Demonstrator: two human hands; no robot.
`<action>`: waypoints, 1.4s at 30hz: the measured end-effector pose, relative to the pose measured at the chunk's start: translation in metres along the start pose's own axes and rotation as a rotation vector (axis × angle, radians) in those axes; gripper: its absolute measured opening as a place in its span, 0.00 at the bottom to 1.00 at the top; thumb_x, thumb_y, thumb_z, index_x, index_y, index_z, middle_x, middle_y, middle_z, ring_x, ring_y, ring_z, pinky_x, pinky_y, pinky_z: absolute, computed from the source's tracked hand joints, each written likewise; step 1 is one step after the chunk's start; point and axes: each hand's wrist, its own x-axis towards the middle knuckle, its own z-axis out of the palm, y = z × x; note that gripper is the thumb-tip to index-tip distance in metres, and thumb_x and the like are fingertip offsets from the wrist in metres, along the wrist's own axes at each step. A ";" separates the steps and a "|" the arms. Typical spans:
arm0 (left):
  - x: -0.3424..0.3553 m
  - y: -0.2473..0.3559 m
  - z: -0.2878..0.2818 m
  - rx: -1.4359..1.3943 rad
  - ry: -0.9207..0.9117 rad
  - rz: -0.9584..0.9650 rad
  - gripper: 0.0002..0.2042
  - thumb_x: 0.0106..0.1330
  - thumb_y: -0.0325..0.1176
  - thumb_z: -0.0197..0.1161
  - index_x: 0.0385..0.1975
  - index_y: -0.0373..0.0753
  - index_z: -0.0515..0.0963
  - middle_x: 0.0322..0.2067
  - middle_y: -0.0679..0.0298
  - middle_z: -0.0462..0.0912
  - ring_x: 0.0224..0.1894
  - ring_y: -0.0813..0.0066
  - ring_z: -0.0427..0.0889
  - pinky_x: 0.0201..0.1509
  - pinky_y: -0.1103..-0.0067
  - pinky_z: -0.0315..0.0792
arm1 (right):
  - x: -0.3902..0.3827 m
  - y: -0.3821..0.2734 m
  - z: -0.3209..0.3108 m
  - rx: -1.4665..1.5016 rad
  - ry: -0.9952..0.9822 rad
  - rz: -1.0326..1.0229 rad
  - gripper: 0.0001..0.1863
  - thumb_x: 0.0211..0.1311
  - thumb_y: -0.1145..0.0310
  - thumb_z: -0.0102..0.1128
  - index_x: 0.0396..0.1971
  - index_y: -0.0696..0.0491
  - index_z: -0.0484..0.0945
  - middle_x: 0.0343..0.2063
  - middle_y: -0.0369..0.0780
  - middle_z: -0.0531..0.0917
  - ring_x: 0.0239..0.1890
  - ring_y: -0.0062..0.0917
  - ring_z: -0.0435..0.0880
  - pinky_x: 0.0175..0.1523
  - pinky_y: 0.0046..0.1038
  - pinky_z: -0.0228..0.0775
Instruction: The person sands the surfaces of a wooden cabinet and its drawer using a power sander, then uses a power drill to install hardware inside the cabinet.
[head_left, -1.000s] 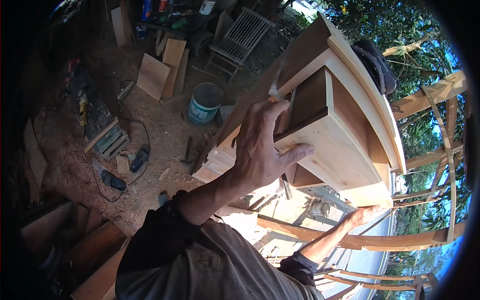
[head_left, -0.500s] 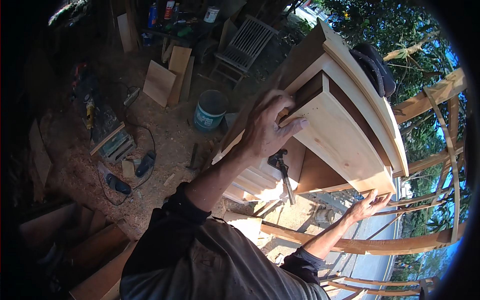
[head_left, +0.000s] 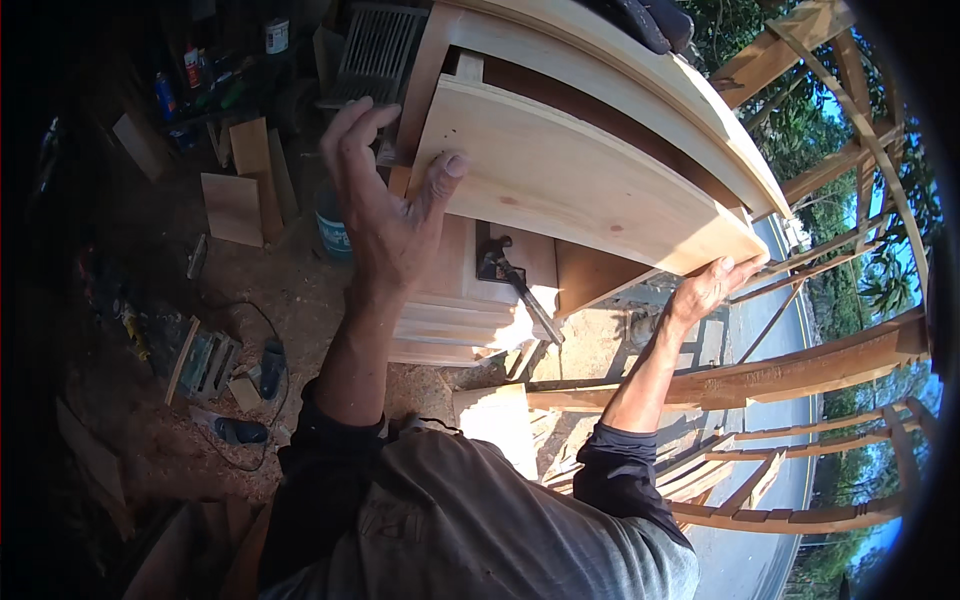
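Observation:
A pale wooden drawer front (head_left: 580, 175) sits part-way in the cabinet (head_left: 590, 55), with a dark gap above it. My left hand (head_left: 390, 210) is at its left end, fingers spread and curved in the air, thumb tip at the panel's face. My right hand (head_left: 705, 295) grips the lower right corner of the panel with its fingers. Below the drawer, a hammer (head_left: 530, 305) and a dark metal piece, hard to make out, lie on the cabinet's lower part.
A dark object (head_left: 655, 20) rests on the cabinet top. At left are a slatted chair (head_left: 375, 60), a bucket (head_left: 330, 230), leaning boards (head_left: 235, 210), tools, sandals and a cord among shavings. Curved timber framing (head_left: 750, 380) stands at right, beside a paved road.
The view has turned, so the cabinet appears higher and more level. The drawer front has gone closer into the cabinet, its side now hidden. My left fingers have lifted and spread from its edge.

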 end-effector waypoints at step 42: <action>-0.150 -0.035 -0.034 -0.203 -0.059 -0.839 0.12 0.72 0.35 0.59 0.49 0.37 0.72 0.43 0.65 0.76 0.46 0.77 0.78 0.42 0.80 0.74 | -0.083 -0.018 0.153 2.399 -0.170 0.926 0.65 0.24 0.42 0.85 0.67 0.50 0.61 0.64 0.40 0.69 0.66 0.38 0.65 0.70 0.50 0.58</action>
